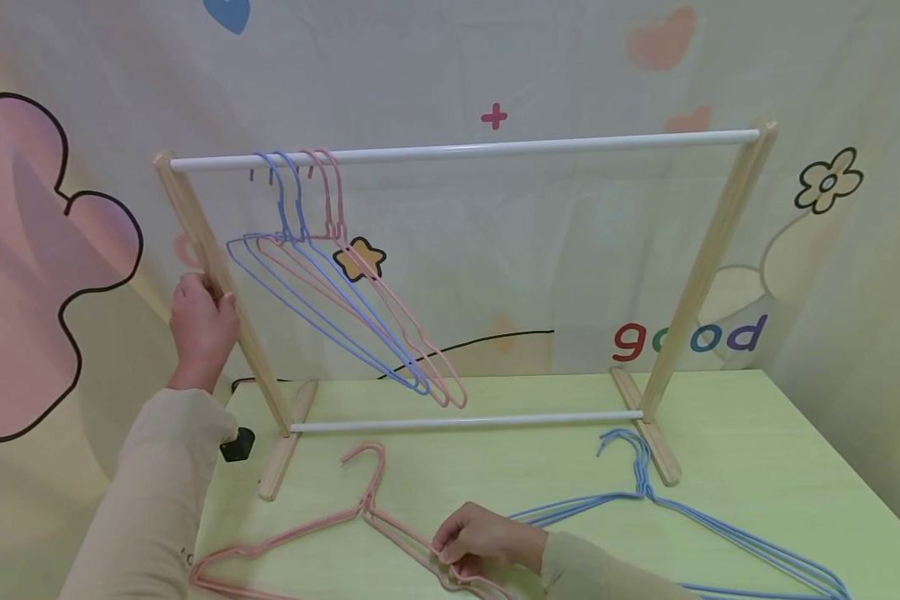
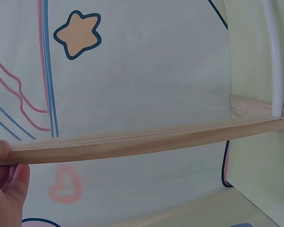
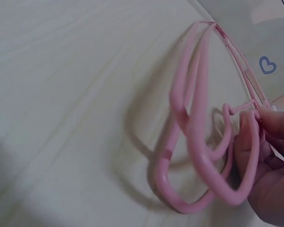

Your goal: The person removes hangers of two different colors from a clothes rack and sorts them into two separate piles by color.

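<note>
Left hand curls round wooden post; right hand pinches pink hangers at counter, how many unclear. Picking-up step, seemingly; next move probably calls for lifting one to upper bar.

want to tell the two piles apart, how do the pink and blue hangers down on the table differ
Place: in the head view, the pink hangers are left, the blue hangers right. Hold: the right hand pinches part of the pink hangers, none of the blue hangers. Both sets' hooks point left.
</note>
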The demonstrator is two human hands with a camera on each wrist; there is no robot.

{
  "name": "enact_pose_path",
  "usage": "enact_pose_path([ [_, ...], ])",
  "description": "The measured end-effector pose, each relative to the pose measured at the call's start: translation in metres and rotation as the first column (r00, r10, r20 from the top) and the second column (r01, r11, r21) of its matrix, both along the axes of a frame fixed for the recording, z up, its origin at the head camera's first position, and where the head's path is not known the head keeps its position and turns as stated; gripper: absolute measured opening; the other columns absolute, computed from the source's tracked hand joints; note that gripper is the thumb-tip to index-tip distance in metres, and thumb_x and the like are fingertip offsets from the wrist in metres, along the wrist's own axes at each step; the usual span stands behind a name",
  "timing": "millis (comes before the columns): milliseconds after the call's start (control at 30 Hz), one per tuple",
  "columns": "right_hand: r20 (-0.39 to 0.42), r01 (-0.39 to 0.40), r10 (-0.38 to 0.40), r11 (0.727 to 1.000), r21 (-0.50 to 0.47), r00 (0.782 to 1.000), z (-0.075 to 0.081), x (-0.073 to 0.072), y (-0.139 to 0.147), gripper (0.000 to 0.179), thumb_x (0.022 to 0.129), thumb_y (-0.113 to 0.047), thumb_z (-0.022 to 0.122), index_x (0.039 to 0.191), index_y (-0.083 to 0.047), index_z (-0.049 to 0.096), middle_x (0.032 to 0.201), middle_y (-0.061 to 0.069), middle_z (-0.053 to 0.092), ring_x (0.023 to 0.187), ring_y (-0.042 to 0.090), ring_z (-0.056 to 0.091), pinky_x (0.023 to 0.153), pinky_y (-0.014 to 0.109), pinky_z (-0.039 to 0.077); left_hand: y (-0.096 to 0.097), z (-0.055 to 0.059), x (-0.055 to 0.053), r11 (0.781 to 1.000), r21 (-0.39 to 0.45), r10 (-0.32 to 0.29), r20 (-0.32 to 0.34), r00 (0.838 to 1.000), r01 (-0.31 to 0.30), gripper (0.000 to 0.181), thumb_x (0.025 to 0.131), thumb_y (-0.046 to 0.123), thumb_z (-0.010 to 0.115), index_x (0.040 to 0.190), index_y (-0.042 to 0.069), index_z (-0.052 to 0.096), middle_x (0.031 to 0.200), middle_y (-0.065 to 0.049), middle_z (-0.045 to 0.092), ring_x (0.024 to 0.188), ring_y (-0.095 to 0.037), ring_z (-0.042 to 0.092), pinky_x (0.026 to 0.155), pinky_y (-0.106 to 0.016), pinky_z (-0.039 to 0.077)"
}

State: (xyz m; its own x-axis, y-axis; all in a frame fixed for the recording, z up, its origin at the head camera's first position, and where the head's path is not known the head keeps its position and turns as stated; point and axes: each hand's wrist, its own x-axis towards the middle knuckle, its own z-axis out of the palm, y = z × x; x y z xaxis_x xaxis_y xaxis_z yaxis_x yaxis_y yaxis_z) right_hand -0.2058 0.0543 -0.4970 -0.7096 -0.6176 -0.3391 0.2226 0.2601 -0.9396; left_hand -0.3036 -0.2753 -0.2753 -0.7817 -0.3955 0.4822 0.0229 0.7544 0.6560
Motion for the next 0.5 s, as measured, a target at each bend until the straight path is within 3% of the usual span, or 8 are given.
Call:
enact_pose_path([
  [233, -0.092, 0.045, -0.039, 0.996, 0.072, 0.995, 0.0020, 0.0004, -0.0052, 0.008, 0.072, 0.009, 0.060, 0.079, 0.008, 0.064, 0.052, -0.002, 0.053, 0.040, 0.004, 0.044, 0.039, 0.013, 0.037, 0.0003, -0.0006, 0.0001, 1.000, 0.000, 0.000, 0.000, 1.000, 0.000, 0.030, 0.089, 0.015, 0.044, 0.110, -0.006, 0.038, 0.107, -0.025, 0.044, 0.097, -0.039, 0.044, 0.084, -0.048, 0.037],
  [500, -0.129, 0.040, -0.030, 0.996, 0.081, 0.991, 0.0047, 0.0019, -0.0070, 0.008, 0.071, 0.007, 0.062, 0.079, 0.010, 0.063, 0.050, -0.003, 0.052, 0.039, 0.004, 0.044, 0.038, 0.013, 0.036, 0.0004, 0.0003, 0.0010, 1.000, 0.000, -0.005, 0.014, 1.000, 0.005, 0.031, 0.090, 0.015, 0.043, 0.111, -0.006, 0.037, 0.108, -0.025, 0.043, 0.097, -0.039, 0.043, 0.084, -0.049, 0.037],
])
